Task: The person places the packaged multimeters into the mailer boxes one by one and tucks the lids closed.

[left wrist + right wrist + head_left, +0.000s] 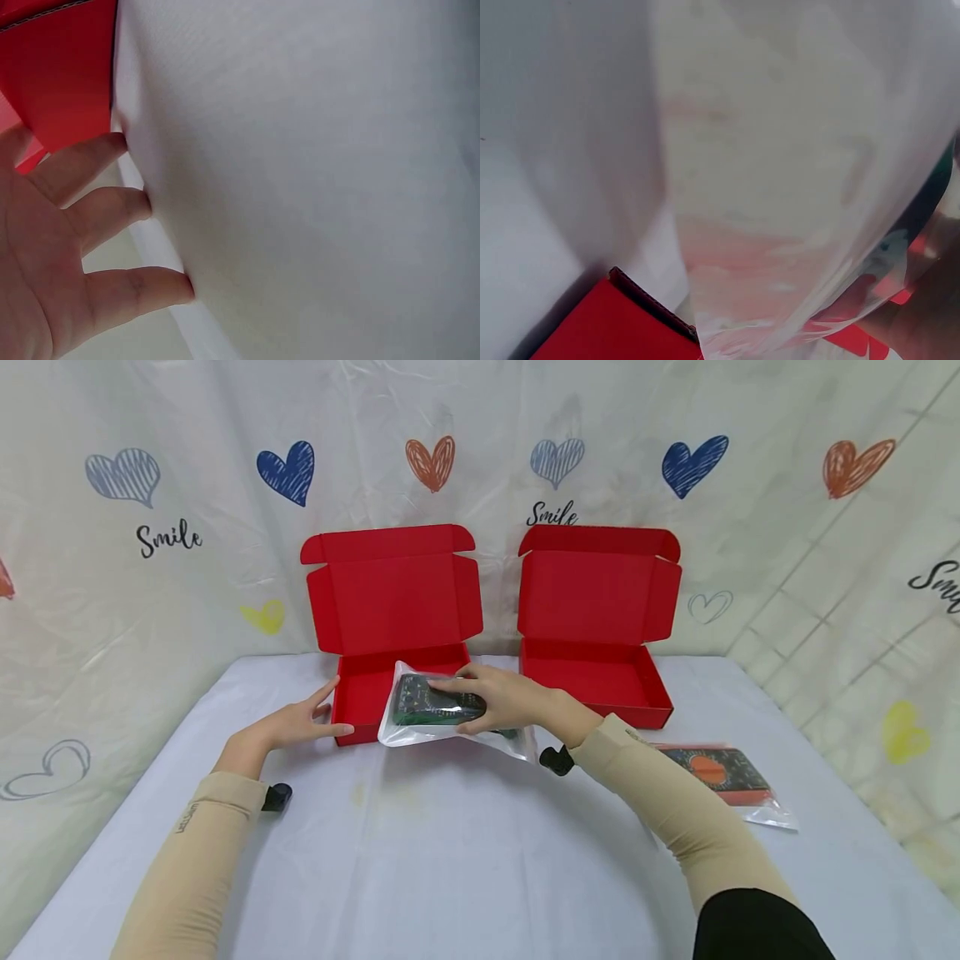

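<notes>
My right hand [506,697] grips a black-and-green multimeter [438,700] in a clear plastic bag, thumb at the near side and fingers over the top. It hangs tilted over the front edge of the left red box [360,732], whose lid stands up. In the right wrist view the bag's loose plastic [772,172] fills much of the picture and hides most of the meter. At that box's left front corner is my left hand [296,722], fingers spread and thumb along the front wall. The left wrist view shows several fingers [112,214] extended beside the red cardboard [67,82].
To the right stands a second red box [600,672], its lid upright too. A bagged multimeter with an orange dial [712,772] lies on the table at the right, partly behind my right forearm. A white cloth covers the table [420,860]; a heart-printed curtain [480,410] hangs behind.
</notes>
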A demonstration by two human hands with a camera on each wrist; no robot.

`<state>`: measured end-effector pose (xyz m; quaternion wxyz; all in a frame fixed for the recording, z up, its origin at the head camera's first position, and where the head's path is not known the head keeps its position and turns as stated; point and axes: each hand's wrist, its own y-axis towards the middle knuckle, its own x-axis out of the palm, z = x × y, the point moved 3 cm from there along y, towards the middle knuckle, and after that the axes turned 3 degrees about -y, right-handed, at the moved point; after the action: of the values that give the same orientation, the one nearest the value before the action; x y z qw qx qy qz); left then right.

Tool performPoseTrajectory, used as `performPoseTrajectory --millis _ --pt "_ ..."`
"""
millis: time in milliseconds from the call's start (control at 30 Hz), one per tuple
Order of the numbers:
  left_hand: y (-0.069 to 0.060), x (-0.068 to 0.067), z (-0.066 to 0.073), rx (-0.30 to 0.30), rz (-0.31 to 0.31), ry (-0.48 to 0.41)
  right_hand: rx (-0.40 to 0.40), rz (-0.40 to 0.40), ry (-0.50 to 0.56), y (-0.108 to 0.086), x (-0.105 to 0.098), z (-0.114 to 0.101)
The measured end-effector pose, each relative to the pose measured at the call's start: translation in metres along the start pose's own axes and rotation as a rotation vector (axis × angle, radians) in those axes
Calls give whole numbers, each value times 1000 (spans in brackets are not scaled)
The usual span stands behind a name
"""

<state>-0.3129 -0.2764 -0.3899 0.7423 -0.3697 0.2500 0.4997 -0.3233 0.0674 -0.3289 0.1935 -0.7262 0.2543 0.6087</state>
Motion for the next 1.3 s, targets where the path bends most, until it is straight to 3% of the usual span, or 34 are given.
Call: performPoseTrajectory --millis 533,1000,1300 --pt "1 -1 1 6 -1 -8 8 -48 61 26 -7 18" --pt "1 2 -3 -12 -6 -16 10 -63 91 47 2 22" --pt "1 0 -1 -23 -6 -30 5 -93 55 66 0 23"
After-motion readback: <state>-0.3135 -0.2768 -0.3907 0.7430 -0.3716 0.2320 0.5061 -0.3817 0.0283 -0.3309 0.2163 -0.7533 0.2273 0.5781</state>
